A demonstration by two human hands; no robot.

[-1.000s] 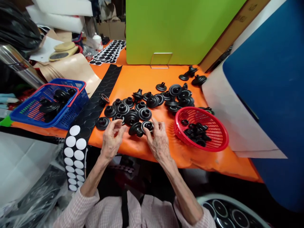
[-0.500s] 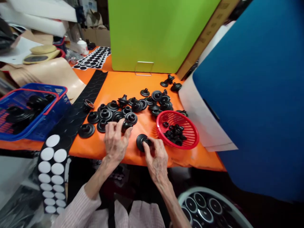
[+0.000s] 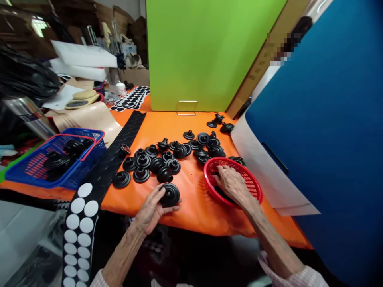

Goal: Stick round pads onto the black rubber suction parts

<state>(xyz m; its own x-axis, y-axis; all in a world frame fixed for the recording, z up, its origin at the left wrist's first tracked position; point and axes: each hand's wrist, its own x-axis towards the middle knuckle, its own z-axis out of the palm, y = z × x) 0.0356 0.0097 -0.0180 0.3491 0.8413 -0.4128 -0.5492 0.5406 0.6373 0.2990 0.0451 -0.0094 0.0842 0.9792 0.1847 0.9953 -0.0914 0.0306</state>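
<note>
My left hand [image 3: 154, 207] holds a black stepped round disc [image 3: 170, 194] by its edge near the table's front, its ringed face turned up towards me. My right hand [image 3: 231, 181] reaches down into a red plastic basket [image 3: 257, 191]. Its fingers are bent inward, and the tips are hidden among small black parts [image 3: 220, 191], so what they pinch cannot be seen. Just beyond my left hand, several similar black discs with raised hubs [image 3: 143, 160] lie in a loose cluster. One tilted black piece [image 3: 164, 174] is nearest to the held disc.
A blue basket [image 3: 64, 181] with black parts stands at the left. Beside it, a black strip with white round stickers [image 3: 85, 225] hangs over the table edge. A green board [image 3: 215, 52] rises at the back. A blue panel [image 3: 323, 119] and white sheet [image 3: 269, 171] border the right.
The black disc that was in my right hand appears to be in my left now. My right hand has moved right into the red basket. The camera view has shifted.
</note>
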